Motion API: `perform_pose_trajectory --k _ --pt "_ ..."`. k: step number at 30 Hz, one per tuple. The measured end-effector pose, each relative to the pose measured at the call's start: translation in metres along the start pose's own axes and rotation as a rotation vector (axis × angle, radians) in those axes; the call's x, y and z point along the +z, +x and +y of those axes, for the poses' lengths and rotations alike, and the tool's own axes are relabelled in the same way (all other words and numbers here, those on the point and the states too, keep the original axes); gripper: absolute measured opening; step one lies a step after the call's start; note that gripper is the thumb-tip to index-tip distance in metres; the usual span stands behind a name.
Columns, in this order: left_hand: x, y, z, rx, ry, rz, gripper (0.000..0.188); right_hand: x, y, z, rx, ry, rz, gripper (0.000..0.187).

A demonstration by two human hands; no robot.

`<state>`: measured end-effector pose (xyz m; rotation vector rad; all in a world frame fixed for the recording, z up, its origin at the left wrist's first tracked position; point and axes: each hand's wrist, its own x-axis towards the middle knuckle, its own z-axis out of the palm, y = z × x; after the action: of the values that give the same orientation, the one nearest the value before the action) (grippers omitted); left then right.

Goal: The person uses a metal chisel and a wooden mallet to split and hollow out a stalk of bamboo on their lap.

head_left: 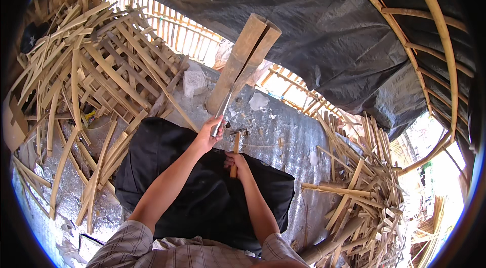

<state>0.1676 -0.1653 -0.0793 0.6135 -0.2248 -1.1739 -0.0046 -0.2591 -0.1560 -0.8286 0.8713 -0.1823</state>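
1. Left fingers (214, 123): closed around a metal blade (226, 104), which points away from the body.
2. Right fingers (229, 157): wrapped around a wooden handle (236, 142), just right of the left fingers.
3. Bamboo (229, 79): beyond the left fingers, tilted, split lengthwise, with the blade's far end at the split.
4. Black cloth (202, 192): below both sets of fingers, under the forearms.
5. Pale block (195, 80): beyond and left of the left fingers, near the bamboo.
6. Strips: one pile (111, 55) well left of the fingers, another (357, 192) well right.
7. Dark object (31, 37): far left of the fingers, bearing a pale mark too small to make out.
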Motion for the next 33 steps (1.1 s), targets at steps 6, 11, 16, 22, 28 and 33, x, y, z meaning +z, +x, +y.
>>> perform_pose_trajectory --k 6,11,16,22,28,33 --pt "0.000 0.000 0.001 -0.005 0.003 0.021 0.029 -0.008 -0.004 -0.004 0.078 0.236 -0.133 0.029" --pt "-0.002 0.000 0.003 0.002 -0.012 0.009 0.026 -0.009 -0.007 -0.008 0.040 0.561 -0.227 0.030" --pt "0.000 0.002 -0.001 0.024 -0.043 -0.010 0.024 -0.021 -0.013 -0.016 -0.005 0.916 -0.365 0.032" --pt "0.003 0.002 0.000 0.012 -0.053 -0.003 0.021 -0.021 -0.014 -0.017 0.013 0.939 -0.473 0.035" --pt "0.006 -0.006 0.003 0.027 -0.048 0.000 0.024 -0.008 -0.025 -0.017 -0.118 0.610 -0.301 0.031" --pt "0.008 -0.004 0.002 0.015 -0.059 -0.017 0.024 -0.005 -0.029 -0.022 -0.162 0.582 -0.304 0.036"
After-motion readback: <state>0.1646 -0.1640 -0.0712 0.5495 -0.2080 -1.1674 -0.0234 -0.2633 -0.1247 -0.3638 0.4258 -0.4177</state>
